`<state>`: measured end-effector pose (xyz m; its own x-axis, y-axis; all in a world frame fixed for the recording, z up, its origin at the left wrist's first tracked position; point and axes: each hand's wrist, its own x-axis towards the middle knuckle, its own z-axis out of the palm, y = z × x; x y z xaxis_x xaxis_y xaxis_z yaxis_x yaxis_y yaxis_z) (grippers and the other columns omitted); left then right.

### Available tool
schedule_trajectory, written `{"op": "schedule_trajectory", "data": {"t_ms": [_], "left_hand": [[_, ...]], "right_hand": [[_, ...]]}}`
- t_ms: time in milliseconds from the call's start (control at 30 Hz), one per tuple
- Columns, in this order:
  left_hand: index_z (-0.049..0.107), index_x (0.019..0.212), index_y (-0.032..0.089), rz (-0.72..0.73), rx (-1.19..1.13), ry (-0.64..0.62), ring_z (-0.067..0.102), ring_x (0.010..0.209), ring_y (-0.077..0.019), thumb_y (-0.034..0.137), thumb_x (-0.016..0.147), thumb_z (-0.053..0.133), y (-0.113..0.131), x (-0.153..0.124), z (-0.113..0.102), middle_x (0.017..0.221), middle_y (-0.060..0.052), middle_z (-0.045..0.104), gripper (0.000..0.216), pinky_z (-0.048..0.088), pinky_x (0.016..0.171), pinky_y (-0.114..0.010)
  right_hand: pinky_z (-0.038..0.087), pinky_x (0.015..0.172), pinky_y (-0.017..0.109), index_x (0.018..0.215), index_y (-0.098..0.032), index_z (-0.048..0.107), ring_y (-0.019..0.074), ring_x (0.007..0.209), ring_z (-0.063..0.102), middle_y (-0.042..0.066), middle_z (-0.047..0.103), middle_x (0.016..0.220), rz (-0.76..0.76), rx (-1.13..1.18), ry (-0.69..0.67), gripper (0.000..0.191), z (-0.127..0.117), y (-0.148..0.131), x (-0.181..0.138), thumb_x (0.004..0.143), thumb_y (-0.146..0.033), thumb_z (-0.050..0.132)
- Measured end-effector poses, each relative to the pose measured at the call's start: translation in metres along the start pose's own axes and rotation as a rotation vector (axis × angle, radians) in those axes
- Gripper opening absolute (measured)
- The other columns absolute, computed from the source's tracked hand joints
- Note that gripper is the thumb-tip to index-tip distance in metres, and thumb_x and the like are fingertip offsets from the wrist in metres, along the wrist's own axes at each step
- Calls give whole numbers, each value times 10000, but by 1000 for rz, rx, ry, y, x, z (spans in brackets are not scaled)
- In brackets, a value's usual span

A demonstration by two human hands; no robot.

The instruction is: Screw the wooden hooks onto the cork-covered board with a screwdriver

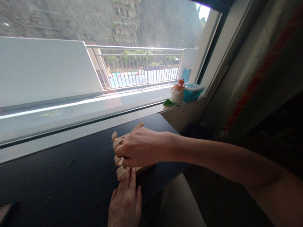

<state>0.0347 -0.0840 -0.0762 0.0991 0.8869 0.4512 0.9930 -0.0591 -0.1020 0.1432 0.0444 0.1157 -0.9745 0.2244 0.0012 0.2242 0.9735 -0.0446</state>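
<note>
On the dark table lies a pale wooden piece [120,139] with small holes in its top and several blunt blocks along its left side. My right hand [142,146] comes across from the right and covers much of it, fingers curled down onto the wood. What exactly its fingertips grip is hidden under the hand. From below, my left hand [126,195] reaches up with fingers stretched out and close together. Its fingertips touch the wood beside the nearest block [121,173]. A slim wooden strip [138,126] sticks out past the right hand at the far side.
The dark table [59,189] meets a window sill [94,124]. On the sill stand a white container with an orange top [177,93], a teal lidded box [193,93] and a green leaf-like thing [170,103]. Crumbs or scraps [70,163] dot the tabletop. Plastic-like sheeting [255,78] hangs at right.
</note>
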Motion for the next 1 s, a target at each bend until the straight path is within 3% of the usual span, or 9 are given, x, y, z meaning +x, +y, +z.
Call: {"op": "schedule_trajectory", "data": {"t_ms": [167,467,533,733,867,1000], "left_hand": [[18,1449,140,3,-13,-13,576,1116,-225,234,884,405,0,0,-1,1326,-165,516,691,511,765,-306],[7,1448,130,-1,2,-6,587,1095,-218,215,884,394,1,2,-4,1347,-161,497,689,508,735,-290],[65,1447,130,-3,-4,-15,576,1112,-218,223,883,394,1,2,-2,1349,-153,497,660,508,741,-290],[461,1282,107,3,5,2,594,1080,-211,223,877,406,-3,2,-1,1285,-158,554,425,516,740,-289],[452,1302,169,1,-32,-36,572,1117,-216,243,877,410,-3,2,-4,1331,-135,514,434,519,755,-299],[427,1325,158,-3,-36,-48,562,1129,-229,242,873,411,-1,1,-6,1346,-148,497,459,517,764,-312]], "right_hand": [[306,532,273,875,-167,640,170,813,608,55,669,893,-46,-18,-87,164,-4,-2,-4,876,-190,478],[339,561,282,847,-129,615,203,833,622,85,669,896,-1,-18,-28,205,5,0,5,898,-256,462],[355,581,288,852,-137,608,207,827,624,84,669,904,6,-7,-6,208,7,0,5,900,-267,453],[345,578,273,892,-190,623,189,841,610,52,667,898,-41,38,-15,135,0,0,-2,844,-200,498],[330,564,271,908,-185,630,178,848,605,59,668,889,-50,53,-55,155,-2,-1,-4,862,-186,481],[333,573,279,879,-155,616,195,852,614,70,673,892,-45,44,-34,135,4,1,0,861,-197,489]]}}
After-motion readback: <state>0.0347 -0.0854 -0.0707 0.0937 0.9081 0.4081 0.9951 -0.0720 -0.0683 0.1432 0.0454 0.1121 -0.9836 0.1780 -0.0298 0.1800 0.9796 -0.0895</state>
